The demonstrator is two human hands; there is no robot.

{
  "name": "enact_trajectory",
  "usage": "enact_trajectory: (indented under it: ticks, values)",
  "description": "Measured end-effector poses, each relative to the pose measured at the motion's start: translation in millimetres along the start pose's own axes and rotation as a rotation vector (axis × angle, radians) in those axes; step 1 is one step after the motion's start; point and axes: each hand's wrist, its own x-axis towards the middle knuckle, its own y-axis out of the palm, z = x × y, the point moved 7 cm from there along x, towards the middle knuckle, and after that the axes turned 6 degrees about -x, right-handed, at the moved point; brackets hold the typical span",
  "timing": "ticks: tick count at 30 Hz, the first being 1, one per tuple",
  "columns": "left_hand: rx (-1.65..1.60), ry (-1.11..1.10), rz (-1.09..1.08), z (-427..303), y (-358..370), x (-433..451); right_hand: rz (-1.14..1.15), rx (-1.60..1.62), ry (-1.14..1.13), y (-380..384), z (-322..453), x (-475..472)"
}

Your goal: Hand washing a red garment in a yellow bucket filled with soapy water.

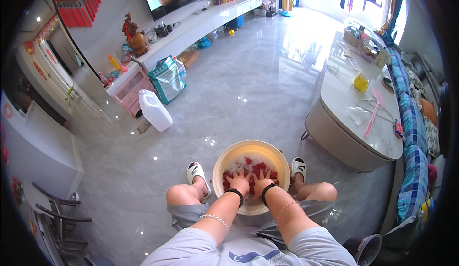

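A round yellowish plastic basin [219, 158] stands between my feet, with sudsy water inside. Red wet cloth [259, 167] lies bunched in the suds. My left hand [240, 182] rests on the cloth at the left, palm down with fingers spread. Beside it, my right hand [262, 184] presses on the cloth at the right, its fingers also spread. The thumbs are close together near the basin's middle. Neither hand visibly grips a fold. Foam and water partly hide the cloth's lower parts.
A white plastic jug [156, 111] stands on the tiled floor ahead to the left, near a teal and white bag [167, 80] and a pink drawer unit [133, 94]. To the right is an oval coffee table [340, 122]; a bin [370, 248] sits at the lower right.
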Motion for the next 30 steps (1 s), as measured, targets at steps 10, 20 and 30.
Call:
enact_trajectory:
  ticks: [10,20,30]
  values:
    - [-0.004,-0.032,-0.114,45,51,51,0.052,-0.046,-0.125,-1,44,7]
    - [-0.108,0.21,-0.375,12,-24,24,-0.173,0.312,-0.176,-8,3,31]
    - [-1.52,-0.515,-0.516,65,8,17,-0.556,0.705,0.005,-74,-75,25]
